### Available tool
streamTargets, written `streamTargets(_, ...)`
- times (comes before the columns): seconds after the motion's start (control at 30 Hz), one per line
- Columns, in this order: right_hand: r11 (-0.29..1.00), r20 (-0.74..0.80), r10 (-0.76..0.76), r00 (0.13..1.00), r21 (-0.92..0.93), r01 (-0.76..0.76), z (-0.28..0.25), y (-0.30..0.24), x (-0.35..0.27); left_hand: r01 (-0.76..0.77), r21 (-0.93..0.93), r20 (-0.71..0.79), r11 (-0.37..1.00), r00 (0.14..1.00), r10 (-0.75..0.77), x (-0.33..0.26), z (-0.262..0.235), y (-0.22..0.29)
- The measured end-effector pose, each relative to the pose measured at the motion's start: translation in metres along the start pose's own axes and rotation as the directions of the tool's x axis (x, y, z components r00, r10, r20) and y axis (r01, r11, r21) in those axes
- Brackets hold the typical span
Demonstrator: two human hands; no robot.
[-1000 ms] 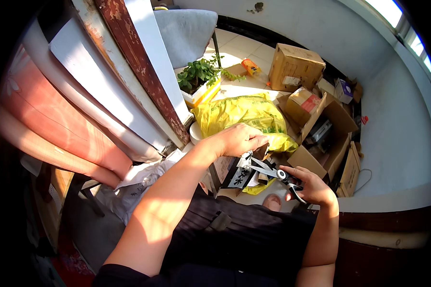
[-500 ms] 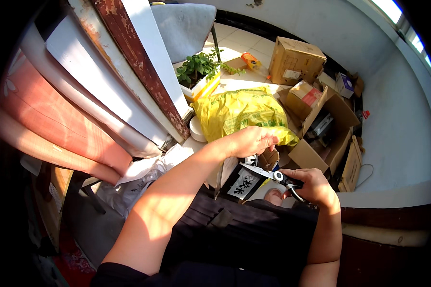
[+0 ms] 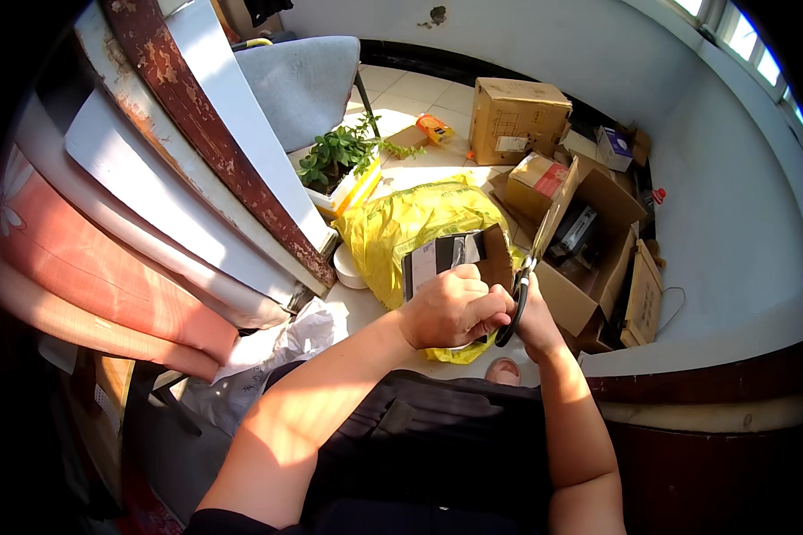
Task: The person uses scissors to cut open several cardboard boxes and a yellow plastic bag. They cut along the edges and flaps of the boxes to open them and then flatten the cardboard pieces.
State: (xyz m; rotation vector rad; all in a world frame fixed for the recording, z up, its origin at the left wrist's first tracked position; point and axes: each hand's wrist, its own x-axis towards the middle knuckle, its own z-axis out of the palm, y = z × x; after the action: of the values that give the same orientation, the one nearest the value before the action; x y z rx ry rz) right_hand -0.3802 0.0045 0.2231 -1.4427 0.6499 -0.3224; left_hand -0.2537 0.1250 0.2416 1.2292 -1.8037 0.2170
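Observation:
My left hand is closed in front of a small black-and-white cardboard box and appears to grip it. The box's brown inside shows at its right, and the hand hides much of the rest. Close beside it, my right hand is closed on a pair of scissors with black handles, the blades pointing up. Behind the small box, a yellow plastic bag lies crumpled on the floor, with more of it showing below my hands.
An open carton with things inside stands to the right, before a closed brown box. A leafy potted plant sits near a grey chair. White plastic lies at left, by leaning boards.
The small box has turned and come up in front of the yellow bag. My left hand has moved lower, my right hand leftward, and the scissors now point up instead of left.

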Motion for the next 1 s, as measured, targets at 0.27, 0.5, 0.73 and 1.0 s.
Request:
streamTargets(0.27,1.000,0.172,-0.004,0.985,0.024,0.000,0.021,0.016,-0.016,0.244,-0.137,-0.305,0.960,0.912,-0.275,-0.006,-0.011,-0.013)
streamTargets(0.5,0.980,-0.078,0.062,0.995,0.192,-0.046,0.026,0.029,-0.009,0.363,0.248,-0.098,0.898,0.932,-0.349,-0.001,-0.012,-0.038)
streamTargets(0.73,0.907,-0.235,-0.092,0.968,-0.420,-0.016,0.020,0.034,0.002,0.012,0.670,0.631,0.743,0.517,-0.578,-0.017,0.011,0.011)
streamTargets(1.0,0.982,-0.374,0.035,0.927,0.184,0.037,-0.007,0.058,0.029,-0.120,0.613,0.505,0.781,0.820,-0.271,-0.005,0.027,0.025)
